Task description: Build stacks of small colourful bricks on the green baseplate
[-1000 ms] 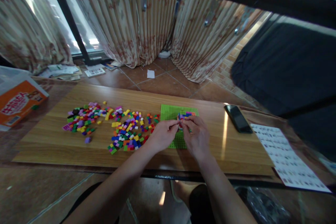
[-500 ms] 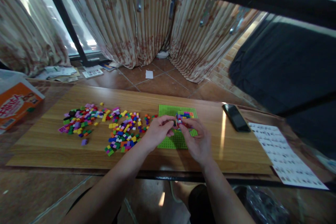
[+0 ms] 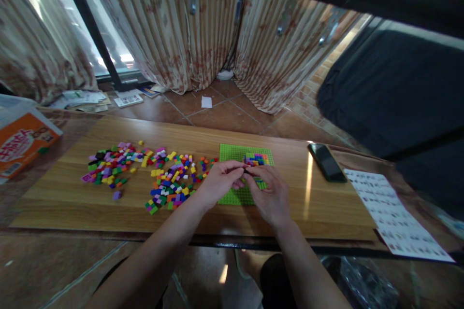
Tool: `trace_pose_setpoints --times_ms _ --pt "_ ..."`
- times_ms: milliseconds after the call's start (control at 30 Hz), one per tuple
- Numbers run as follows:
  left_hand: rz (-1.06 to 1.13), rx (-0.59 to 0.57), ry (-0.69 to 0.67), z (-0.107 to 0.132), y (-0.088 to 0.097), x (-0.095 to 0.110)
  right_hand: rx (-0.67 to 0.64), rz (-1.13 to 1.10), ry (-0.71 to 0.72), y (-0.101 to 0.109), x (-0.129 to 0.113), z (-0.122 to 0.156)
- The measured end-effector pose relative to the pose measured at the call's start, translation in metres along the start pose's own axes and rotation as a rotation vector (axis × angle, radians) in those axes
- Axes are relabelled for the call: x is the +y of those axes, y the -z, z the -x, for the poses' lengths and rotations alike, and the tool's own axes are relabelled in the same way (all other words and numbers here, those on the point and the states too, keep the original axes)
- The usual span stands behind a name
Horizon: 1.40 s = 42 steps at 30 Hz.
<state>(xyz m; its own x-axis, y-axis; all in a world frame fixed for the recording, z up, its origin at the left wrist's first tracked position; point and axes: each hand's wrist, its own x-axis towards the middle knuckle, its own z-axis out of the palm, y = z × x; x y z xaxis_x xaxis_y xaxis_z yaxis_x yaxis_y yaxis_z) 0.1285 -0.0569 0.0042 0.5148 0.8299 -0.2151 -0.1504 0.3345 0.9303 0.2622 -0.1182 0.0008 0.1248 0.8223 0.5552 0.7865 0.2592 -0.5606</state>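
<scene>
My left hand [image 3: 222, 182] and my right hand [image 3: 268, 192] meet over the green studded baseplate [image 3: 232, 150], fingertips nearly touching. Both are closed in a pinch around a small building brick [image 3: 246, 170], of which only a dark and reddish bit shows between the fingers. Just beyond my right fingers, a cluster of coloured bricks [image 3: 258, 158] in blue, orange and pink sits on the far right part of the baseplate. My right hand hides part of that cluster and of the board.
Loose coloured bricks [image 3: 170, 186] lie left of the baseplate, with another heap [image 3: 112, 164] farther left. A black phone [image 3: 327, 163] and a printed sheet [image 3: 391, 212] lie to the right. An orange-labelled plastic tub [image 3: 25, 137] stands at the far left.
My fingertips have drawn closer together, and my right hand has shifted slightly left. Less of what the fingers hold shows now, while more of the brick cluster behind is visible.
</scene>
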Motion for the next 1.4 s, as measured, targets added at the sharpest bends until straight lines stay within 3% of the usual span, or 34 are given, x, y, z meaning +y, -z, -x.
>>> trace_pose_setpoints --times_ms 500,633,767,1033,1400 --pt "0.018 0.038 -0.091 0.001 -0.001 0.001 -0.034 -0.028 0.039 0.003 0.003 0.0" --pt "0.01 0.029 -0.092 0.0 -0.003 -0.002 0.012 -0.04 -0.006 0.01 0.008 -0.003" --pt "-0.151 0.091 -0.143 -0.005 0.001 -0.011 0.105 -0.006 -0.088 0.018 0.021 -0.006" --pt "-0.541 0.076 -0.322 -0.007 0.003 -0.018 0.032 0.092 -0.036 0.011 0.034 -0.007" --pt "-0.647 0.056 -0.319 -0.003 -0.001 -0.014 0.065 0.124 -0.035 0.002 0.036 -0.008"
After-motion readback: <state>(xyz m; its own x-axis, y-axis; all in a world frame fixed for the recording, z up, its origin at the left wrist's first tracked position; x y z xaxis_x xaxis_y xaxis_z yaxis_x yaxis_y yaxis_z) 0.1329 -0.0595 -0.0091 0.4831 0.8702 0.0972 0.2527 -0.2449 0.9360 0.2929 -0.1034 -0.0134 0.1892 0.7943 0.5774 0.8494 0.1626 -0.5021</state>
